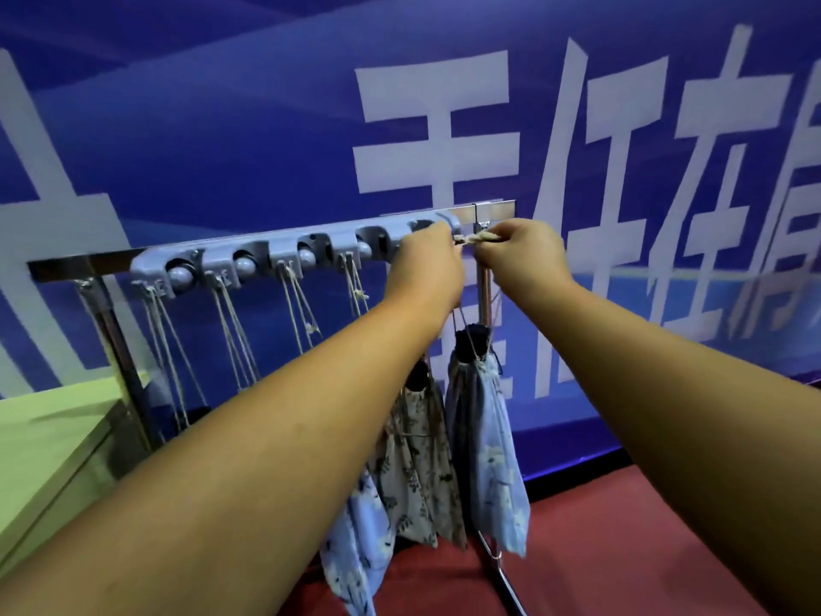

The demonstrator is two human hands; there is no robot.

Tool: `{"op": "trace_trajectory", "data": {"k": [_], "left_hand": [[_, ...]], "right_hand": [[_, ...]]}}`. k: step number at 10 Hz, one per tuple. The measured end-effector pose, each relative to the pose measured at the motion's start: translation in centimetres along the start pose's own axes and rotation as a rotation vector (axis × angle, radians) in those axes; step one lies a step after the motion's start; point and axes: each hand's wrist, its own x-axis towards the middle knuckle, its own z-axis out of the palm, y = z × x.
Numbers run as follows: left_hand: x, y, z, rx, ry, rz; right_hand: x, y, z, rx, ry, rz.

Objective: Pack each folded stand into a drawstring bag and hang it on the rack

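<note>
Hanging a blue bag (pixel 484 437) at the rack's (pixel 89 259) rt end: left hand (pixel 426 260) & right hand (pixel 520 246) are pinching its cord (pixel 482 237) in their fingers. Four other hooks (pixel 221 277) are looking taken, so prob. nearly done.

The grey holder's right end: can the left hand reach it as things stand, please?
Probably yes: the left hand is right in front of the grey holder, nothing between, though it pinches the cord.
</note>
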Motion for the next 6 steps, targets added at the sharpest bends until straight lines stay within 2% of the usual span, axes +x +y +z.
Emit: {"op": "trace_trajectory", "data": {"k": [2, 4, 6], "left_hand": [[2.3, 0.4, 0.0, 0.211, 0.049, -0.025], [2.1, -0.6, 1.6, 0.277, -0.049, -0.066], [1.0, -2.0, 1.5, 0.270, -0.112, -0.056]], "right_hand": [[2.6, -0.1, 2.6, 0.061, 0.011, 0.032], [1.6, 1.8, 3.7, 0.131, -0.047, 0.125], [-0.3, 2.9, 3.2, -0.004, -0.126, 0.131]]}}
